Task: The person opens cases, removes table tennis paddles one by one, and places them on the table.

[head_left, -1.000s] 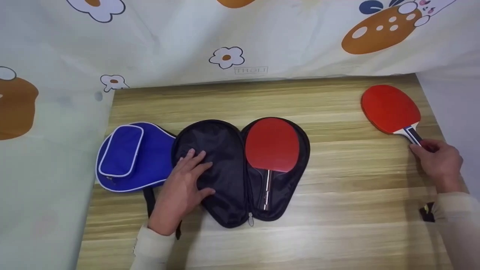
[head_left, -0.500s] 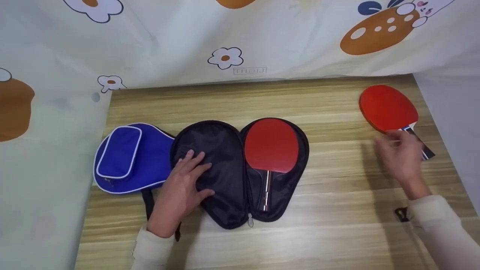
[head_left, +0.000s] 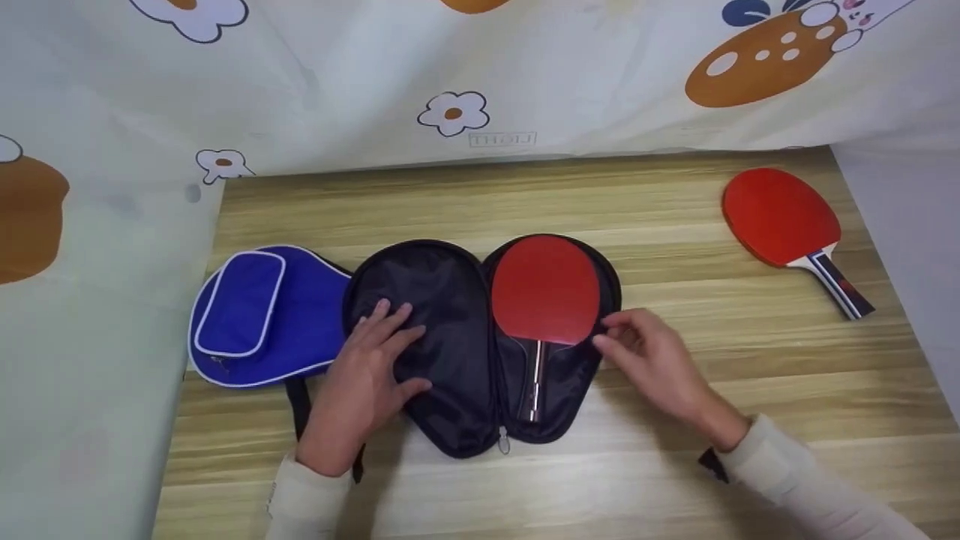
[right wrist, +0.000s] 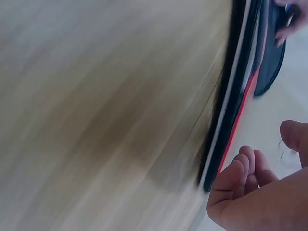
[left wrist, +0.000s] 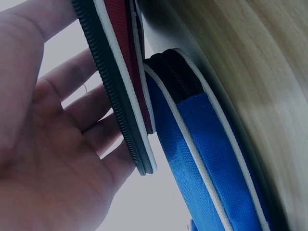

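Head view: your left hand (head_left: 361, 386) rests, fingers spread, on the open black case's (head_left: 450, 337) left half, gripping nothing. Your right hand (head_left: 656, 367), loosely bent and holding nothing, is at its right edge. Between your hands, in the case, lies a bat (head_left: 546, 292), long axis running away from you, handle nearest you. A second bat (head_left: 780, 217) lies beyond your right hand, handle slanting rightward, towards you.

Left wrist view: your extended fingers meet the case; a blue case (left wrist: 207, 144) is beside them.

Right wrist view: your thumb stands apart from your fingers.
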A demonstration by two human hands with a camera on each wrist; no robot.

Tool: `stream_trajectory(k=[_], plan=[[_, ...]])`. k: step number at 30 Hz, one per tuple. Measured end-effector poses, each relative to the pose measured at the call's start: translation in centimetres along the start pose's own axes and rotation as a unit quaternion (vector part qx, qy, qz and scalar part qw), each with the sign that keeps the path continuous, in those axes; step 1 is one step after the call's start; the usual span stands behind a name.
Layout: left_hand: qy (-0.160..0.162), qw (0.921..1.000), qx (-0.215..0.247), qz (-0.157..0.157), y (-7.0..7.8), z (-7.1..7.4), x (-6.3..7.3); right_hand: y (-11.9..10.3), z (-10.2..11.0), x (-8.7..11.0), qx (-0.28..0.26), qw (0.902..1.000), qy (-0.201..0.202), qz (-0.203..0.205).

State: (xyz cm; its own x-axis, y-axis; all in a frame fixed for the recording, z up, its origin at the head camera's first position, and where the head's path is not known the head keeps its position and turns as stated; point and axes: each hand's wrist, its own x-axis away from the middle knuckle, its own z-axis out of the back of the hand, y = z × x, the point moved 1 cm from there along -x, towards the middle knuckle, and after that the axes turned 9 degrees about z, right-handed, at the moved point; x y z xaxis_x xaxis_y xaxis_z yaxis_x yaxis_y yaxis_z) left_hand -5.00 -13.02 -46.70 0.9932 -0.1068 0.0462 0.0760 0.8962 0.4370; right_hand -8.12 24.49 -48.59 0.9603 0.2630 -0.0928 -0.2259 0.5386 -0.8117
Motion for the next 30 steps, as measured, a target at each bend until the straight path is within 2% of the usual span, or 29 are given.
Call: stream_trajectory(k=[5, 10, 16, 22, 27, 30], plan=[[0.002, 1.0, -0.001, 0.002, 0.0, 0.0, 0.0, -2.2, -3.0, 0.6, 0.004, 0.9973, -0.065, 0.034], [0.007, 1.0, -0.004, -0.002, 0.0, 0.0, 0.0, -3.8, -4.7, 0.7, 0.085, 0.989, -0.112, 0.046], [0.005, 1.0, -0.005, -0.003, 0.1, 0.1, -0.1, -4.0, -5.7, 0.5, 0.17, 0.9779, -0.113, 0.046], [0.001, 1.0, -0.005, -0.002, 0.1, 0.0, -0.2, -3.8, -6.8, 0.6, 0.234, 0.9649, -0.092, 0.075], [-0.004, 1.0, -0.006, -0.001, 0.0, -0.1, -0.2, -3.8, -7.3, 0.7, 0.262, 0.9574, -0.076, 0.094], [-0.002, 1.0, -0.006, -0.002, 0.0, -0.1, -0.2, -3.8, -7.4, 0.7, 0.254, 0.9609, -0.078, 0.079]])
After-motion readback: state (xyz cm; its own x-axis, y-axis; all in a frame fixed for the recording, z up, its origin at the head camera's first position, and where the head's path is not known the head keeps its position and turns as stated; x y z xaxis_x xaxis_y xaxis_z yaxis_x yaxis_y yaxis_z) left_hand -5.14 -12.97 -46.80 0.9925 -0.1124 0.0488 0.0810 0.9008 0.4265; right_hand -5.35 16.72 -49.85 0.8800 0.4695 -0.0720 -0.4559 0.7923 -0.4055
